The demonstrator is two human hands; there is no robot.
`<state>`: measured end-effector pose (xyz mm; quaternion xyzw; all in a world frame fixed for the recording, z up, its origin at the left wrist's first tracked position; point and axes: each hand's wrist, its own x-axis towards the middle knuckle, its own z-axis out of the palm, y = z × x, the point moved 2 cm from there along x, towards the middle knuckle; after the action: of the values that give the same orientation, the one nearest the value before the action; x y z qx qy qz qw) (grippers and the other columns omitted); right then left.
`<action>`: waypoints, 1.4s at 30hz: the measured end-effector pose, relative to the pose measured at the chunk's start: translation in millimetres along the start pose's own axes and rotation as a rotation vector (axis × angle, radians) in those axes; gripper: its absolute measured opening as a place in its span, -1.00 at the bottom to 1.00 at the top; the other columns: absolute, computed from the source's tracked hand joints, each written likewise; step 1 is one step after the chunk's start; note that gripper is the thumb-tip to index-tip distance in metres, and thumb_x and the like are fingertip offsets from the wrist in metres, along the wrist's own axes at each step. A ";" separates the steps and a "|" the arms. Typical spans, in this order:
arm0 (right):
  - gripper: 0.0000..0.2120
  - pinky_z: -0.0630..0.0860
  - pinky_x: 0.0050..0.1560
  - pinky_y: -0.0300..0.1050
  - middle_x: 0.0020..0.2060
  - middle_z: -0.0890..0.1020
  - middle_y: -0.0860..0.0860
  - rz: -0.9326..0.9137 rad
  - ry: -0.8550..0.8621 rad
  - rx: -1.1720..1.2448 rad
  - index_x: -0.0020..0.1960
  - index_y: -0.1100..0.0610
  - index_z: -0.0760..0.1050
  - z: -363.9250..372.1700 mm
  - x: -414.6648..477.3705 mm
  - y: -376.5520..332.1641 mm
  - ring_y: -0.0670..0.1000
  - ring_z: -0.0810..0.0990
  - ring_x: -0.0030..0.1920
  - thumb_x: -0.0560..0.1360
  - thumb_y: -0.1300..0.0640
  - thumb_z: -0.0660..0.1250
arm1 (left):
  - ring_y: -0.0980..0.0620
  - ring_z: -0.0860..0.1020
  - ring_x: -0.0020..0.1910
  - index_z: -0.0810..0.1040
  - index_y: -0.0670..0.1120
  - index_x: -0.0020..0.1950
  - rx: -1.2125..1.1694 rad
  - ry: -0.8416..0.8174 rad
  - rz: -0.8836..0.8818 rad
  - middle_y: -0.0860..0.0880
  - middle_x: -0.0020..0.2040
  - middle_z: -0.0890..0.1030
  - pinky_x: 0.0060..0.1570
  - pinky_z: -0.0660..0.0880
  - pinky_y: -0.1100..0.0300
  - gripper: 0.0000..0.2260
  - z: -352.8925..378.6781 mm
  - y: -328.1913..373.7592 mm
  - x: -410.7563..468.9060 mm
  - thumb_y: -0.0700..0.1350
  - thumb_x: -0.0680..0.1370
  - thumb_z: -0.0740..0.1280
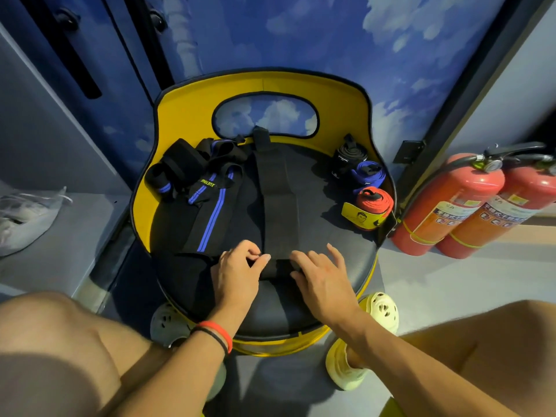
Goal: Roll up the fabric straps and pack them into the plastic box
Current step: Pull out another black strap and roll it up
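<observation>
A long black fabric strap [278, 200] lies flat down the middle of a dark chair seat [337, 236], its near end curled into a small roll. My left hand [237, 270] and my right hand [319, 273] pinch that roll from either side. Left of it lies a black strap with blue stripes [212, 215] beside a heap of loose black straps [177, 170]. At the seat's right edge sit three finished rolls: black [350, 156], blue [368, 174] and red [374, 203]. No plastic box shows.
The chair has a yellow backrest [186, 112] with an oval cut-out. Two red fire extinguishers [451, 203] stand on the floor to the right. A pale bag [24, 218] lies on a grey bench at the left. My knees and light shoes frame the chair's front.
</observation>
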<state>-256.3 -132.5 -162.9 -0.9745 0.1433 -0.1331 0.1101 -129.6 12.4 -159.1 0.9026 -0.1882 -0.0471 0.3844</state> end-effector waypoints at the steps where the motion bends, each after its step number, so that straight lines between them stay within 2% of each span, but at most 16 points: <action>1: -0.80 0.21 0.50 0.17 -0.08 0.57 -0.07 0.011 -0.005 0.000 0.26 -0.06 0.44 -0.9 1.9 -0.8 0.04 0.58 -0.01 0.64 0.05 0.22 | 0.08 0.56 -0.20 0.51 0.06 -0.19 -0.008 -0.018 0.004 0.12 -0.29 0.58 -0.16 0.54 -0.03 -0.81 1.1 2.5 4.7 0.04 0.52 0.49; 4: -0.85 0.22 0.50 0.20 0.02 0.60 -0.03 0.019 -0.007 -0.034 0.18 -0.05 0.49 -0.8 5.5 -4.2 0.07 0.59 0.07 0.65 0.05 0.20 | 0.09 0.55 -0.33 0.51 0.03 -0.25 0.001 -0.054 0.017 0.08 -0.38 0.55 -0.32 0.54 0.07 -0.77 2.8 10.2 13.9 -0.03 0.54 0.49; 6: -0.85 0.25 0.49 0.22 0.17 0.57 0.00 0.002 0.004 -0.058 0.15 -0.03 0.52 -3.4 8.6 -5.9 0.08 0.55 0.17 0.63 0.03 0.24 | 0.06 0.53 -0.37 0.49 0.03 -0.26 0.021 -0.047 0.025 0.08 -0.43 0.53 -0.35 0.49 0.13 -0.75 3.5 12.4 16.1 -0.03 0.55 0.48; 8: -0.81 0.26 0.48 0.22 0.23 0.54 0.00 -0.026 -0.029 -0.075 0.15 -0.02 0.53 -6.1 11.7 -5.0 0.08 0.51 0.22 0.57 -0.05 0.32 | 0.06 0.53 -0.38 0.49 0.02 -0.26 0.037 -0.049 0.030 0.07 -0.44 0.53 -0.37 0.42 0.18 -0.75 4.6 12.1 17.7 -0.02 0.56 0.47; 12: -0.70 0.32 0.45 0.14 0.10 0.60 -0.03 -0.057 -0.095 -0.090 0.15 -0.01 0.54 -7.9 18.9 -2.4 0.07 0.56 0.14 0.50 -0.11 0.44 | 0.09 0.53 -0.38 0.48 0.03 -0.25 0.084 -0.070 0.000 0.06 -0.42 0.56 -0.40 0.31 0.25 -0.75 3.5 14.3 20.4 0.01 0.57 0.45; 16: -0.70 0.31 0.43 0.09 0.08 0.63 -0.03 -0.037 -0.144 -0.065 0.21 -0.01 0.56 -8.2 30.4 4.5 0.08 0.56 0.13 0.56 -0.13 0.37 | 0.05 0.57 -0.27 0.54 -0.01 -0.16 0.081 -0.099 -0.005 0.04 -0.30 0.60 -0.40 0.31 0.27 -0.79 -1.9 19.2 17.0 0.05 0.62 0.38; 18: -0.66 0.31 0.42 0.09 0.11 0.62 -0.03 -0.028 -0.182 -0.030 0.28 -0.01 0.55 -8.7 34.2 8.3 0.07 0.54 0.15 0.59 -0.15 0.33 | 0.08 0.57 -0.15 0.60 0.03 -0.01 0.076 -0.166 0.029 0.06 -0.14 0.62 -0.30 0.43 0.25 -0.83 -5.7 15.1 13.9 0.11 0.58 0.41; 20: -0.63 0.29 0.43 0.10 0.13 0.59 -0.02 -0.028 -0.213 0.011 0.35 -0.02 0.53 -8.9 36.3 9.7 0.08 0.52 0.17 0.61 -0.15 0.29 | 0.07 0.57 -0.01 0.61 0.10 0.16 0.072 -0.282 0.059 0.07 0.02 0.61 -0.06 0.55 0.17 -0.71 -10.4 8.0 10.2 0.10 0.48 0.53; 22: -0.61 0.24 0.44 0.09 0.14 0.57 -0.02 -0.047 -0.247 0.035 0.38 -0.05 0.51 -8.3 36.6 8.4 0.07 0.50 0.18 0.62 -0.16 0.27 | 0.04 0.57 0.06 0.62 0.10 0.21 0.074 -0.349 0.052 0.05 0.10 0.60 0.06 0.54 0.14 -0.62 -16.2 4.0 6.5 0.02 0.43 0.59; 25: -0.61 0.29 0.40 0.10 0.15 0.57 -0.02 -0.074 -0.274 0.080 0.38 -0.05 0.51 -6.7 32.9 4.2 0.06 0.49 0.18 0.62 -0.16 0.27 | 0.06 0.59 0.03 0.65 0.08 0.19 0.087 -0.337 0.028 0.06 0.08 0.63 0.00 0.50 0.22 -0.63 -23.9 1.5 4.1 0.00 0.41 0.60; 29: -0.57 0.44 0.17 0.04 0.13 0.48 0.01 -0.057 -0.276 0.116 0.35 0.01 0.56 -8.7 25.5 4.9 0.08 0.46 0.14 0.57 -0.18 0.33 | 0.10 0.61 -0.01 0.69 0.07 0.23 0.079 -0.403 0.011 0.06 0.05 0.69 -0.04 0.48 0.26 -0.60 -30.7 -0.9 2.2 0.08 0.41 0.59; 32: -0.58 0.50 0.05 0.04 0.09 0.51 0.04 -0.050 -0.274 0.117 0.36 0.05 0.56 -11.1 19.7 -1.8 0.11 0.51 0.08 0.60 -0.15 0.31 | 0.09 0.62 0.02 0.68 0.04 0.26 0.071 -0.451 0.013 0.05 0.08 0.70 0.00 0.49 0.26 -0.60 -32.8 -2.1 3.0 0.10 0.45 0.56; 36: -0.58 0.56 0.02 0.03 0.03 0.58 0.04 -0.090 -0.203 0.064 0.36 0.01 0.47 -13.0 11.3 -7.8 0.11 0.57 -0.02 0.55 -0.07 0.40 | 0.12 0.64 -0.03 0.73 -0.02 0.15 -0.023 -0.454 -0.016 0.10 -0.04 0.71 -0.11 0.46 0.34 -0.77 -29.4 -1.3 3.9 0.00 0.52 0.51; 38: -0.54 0.55 0.03 0.04 0.03 0.59 0.04 -0.078 -0.206 0.061 0.35 -0.01 0.44 -10.2 9.3 -7.4 0.11 0.57 -0.02 0.51 -0.03 0.45 | 0.14 0.64 -0.08 0.74 -0.02 0.08 -0.039 -0.453 -0.034 0.09 -0.12 0.71 -0.11 0.52 0.29 -0.84 -28.8 1.0 5.2 0.00 0.55 0.49; 40: -0.53 0.55 0.04 0.07 0.06 0.58 0.04 -0.046 -0.201 0.083 0.38 -0.01 0.44 -7.0 10.9 -6.7 0.12 0.56 0.02 0.51 -0.01 0.46 | 0.06 0.66 -0.12 0.75 -0.03 0.01 -0.018 -0.461 -0.039 0.04 -0.19 0.71 -0.03 0.60 0.10 -0.86 -26.3 0.4 7.7 0.00 0.56 0.47; 42: -0.53 0.56 0.08 0.08 0.13 0.55 0.04 -0.022 -0.194 0.125 0.39 -0.01 0.47 -4.2 15.4 -5.3 0.12 0.54 0.08 0.52 -0.01 0.45 | 0.01 0.69 -0.14 0.74 -0.05 0.03 -0.060 -0.451 -0.095 -0.02 -0.17 0.72 0.05 0.63 -0.01 -0.85 -23.9 -2.7 8.9 -0.01 0.56 0.47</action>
<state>-242.0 -133.0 -154.1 -0.9756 0.1126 -0.0482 0.1823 -115.0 26.8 -143.8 0.8652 -0.2252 -0.2710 0.3566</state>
